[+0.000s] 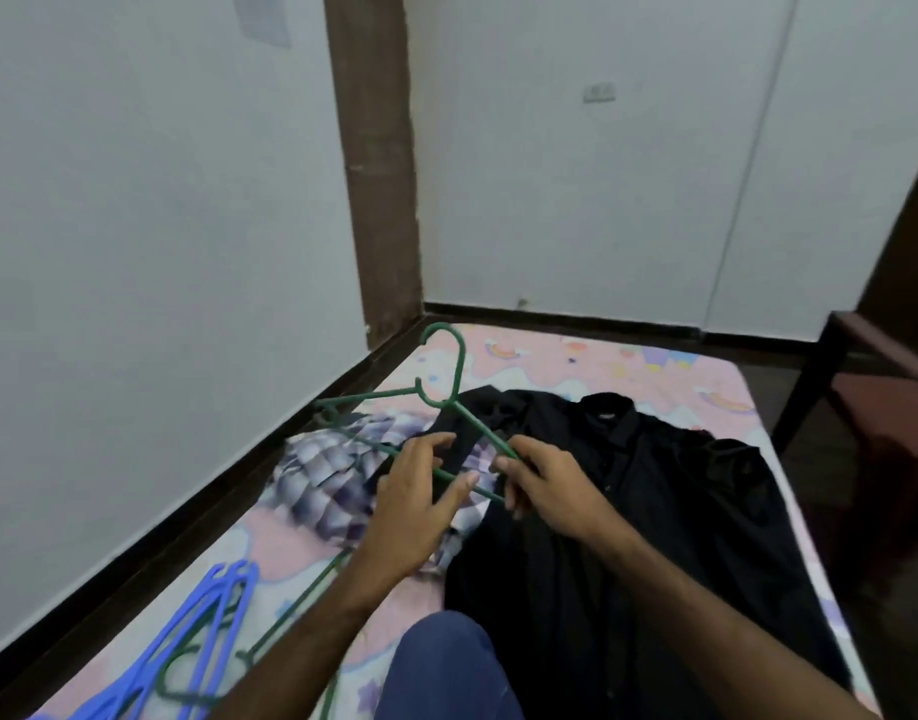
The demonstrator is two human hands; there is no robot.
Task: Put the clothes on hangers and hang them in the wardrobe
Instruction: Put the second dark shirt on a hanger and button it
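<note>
I sit on a bed (670, 376) with a pink cartoon sheet. My black shirt (628, 491) lies spread across its right half, collar toward the far wall, and a checked shirt (321, 475) sits crumpled just left of it. Blue hangers (186, 646) and another green one (285, 621) lie near my left arm. I hold a green hanger (446, 402) above both shirts, hook pointing away: my left hand (415, 506) pinches its lower bar, my right hand (545, 485) grips its right end.
</note>
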